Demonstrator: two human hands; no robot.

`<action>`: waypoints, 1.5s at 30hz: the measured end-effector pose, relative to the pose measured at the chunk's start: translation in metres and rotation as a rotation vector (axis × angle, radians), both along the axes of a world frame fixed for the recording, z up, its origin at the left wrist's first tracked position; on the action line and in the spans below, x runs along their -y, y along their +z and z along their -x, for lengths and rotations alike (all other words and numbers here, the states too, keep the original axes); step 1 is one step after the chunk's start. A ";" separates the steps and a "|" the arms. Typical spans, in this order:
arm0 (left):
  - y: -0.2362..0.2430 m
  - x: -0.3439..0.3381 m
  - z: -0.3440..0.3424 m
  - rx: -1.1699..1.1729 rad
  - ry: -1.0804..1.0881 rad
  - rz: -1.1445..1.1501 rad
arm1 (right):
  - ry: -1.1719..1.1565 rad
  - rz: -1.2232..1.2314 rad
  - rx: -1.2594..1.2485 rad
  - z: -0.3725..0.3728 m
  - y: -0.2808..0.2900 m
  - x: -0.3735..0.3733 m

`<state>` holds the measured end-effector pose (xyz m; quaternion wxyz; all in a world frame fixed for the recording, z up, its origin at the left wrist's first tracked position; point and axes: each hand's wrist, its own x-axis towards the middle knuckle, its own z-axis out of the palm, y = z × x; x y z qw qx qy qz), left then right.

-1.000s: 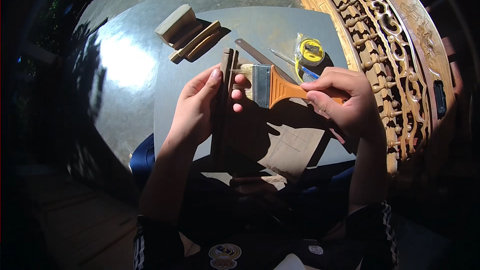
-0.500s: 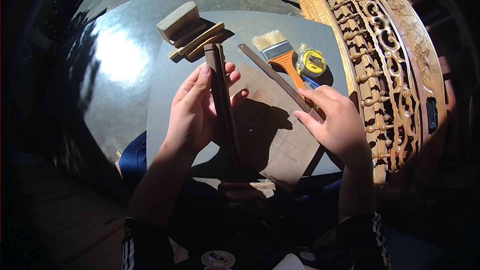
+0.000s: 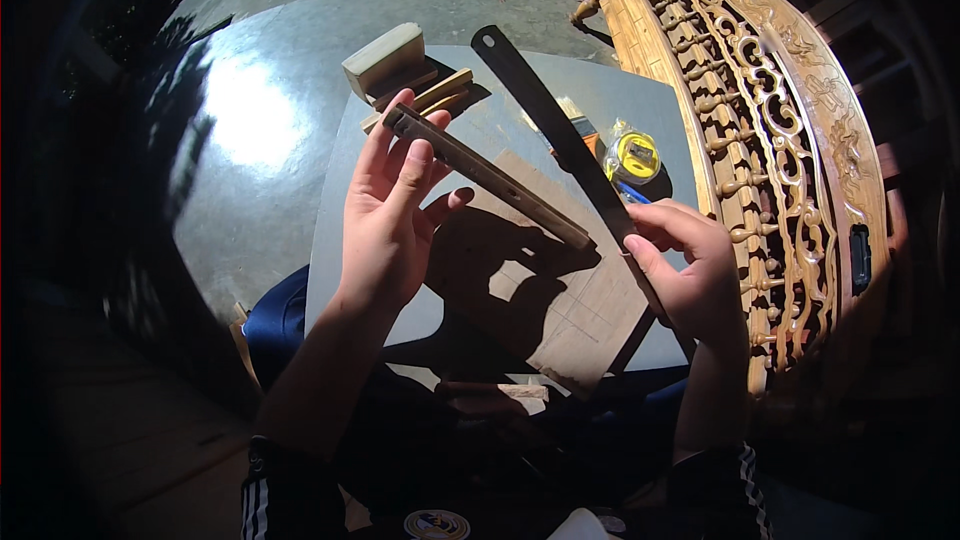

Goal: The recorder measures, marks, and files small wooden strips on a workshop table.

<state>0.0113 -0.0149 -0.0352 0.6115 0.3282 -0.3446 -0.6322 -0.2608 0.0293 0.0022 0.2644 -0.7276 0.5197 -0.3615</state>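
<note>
My left hand pinches one end of a narrow brown wooden bar between thumb and fingers. The bar slants down to the right and has a small hole or slot along its face. In my right hand, gripped by thumb and fingers near the lower end, is a long flat dark strip, with a hole in its far end. It is raised and crosses in front of a paintbrush, partly hiding it. Below both hands lies a thin wooden board with pencil lines, partly in shadow.
A yellow tape measure in clear wrapping lies right of the brush, with a blue item beside it. A pale wooden block and thin sticks sit at the grey table's far left. Carved wooden furniture stands along the right.
My right hand has lifted the dark strip off the board and brush area. My left hand has tilted the wooden bar from nearly upright to slanting right.
</note>
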 end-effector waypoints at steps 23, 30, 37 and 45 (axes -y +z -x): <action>-0.009 -0.001 0.002 0.002 0.039 0.104 | 0.056 0.191 -0.098 -0.016 -0.013 0.005; -0.010 -0.001 0.005 -0.027 0.037 0.062 | 0.007 0.435 -0.286 -0.010 -0.020 0.011; -0.015 0.000 0.003 -0.100 0.068 0.073 | -0.035 0.512 -0.248 -0.008 -0.025 0.014; -0.013 0.000 0.005 -0.133 0.034 0.083 | -0.053 0.511 -0.201 -0.007 -0.022 0.012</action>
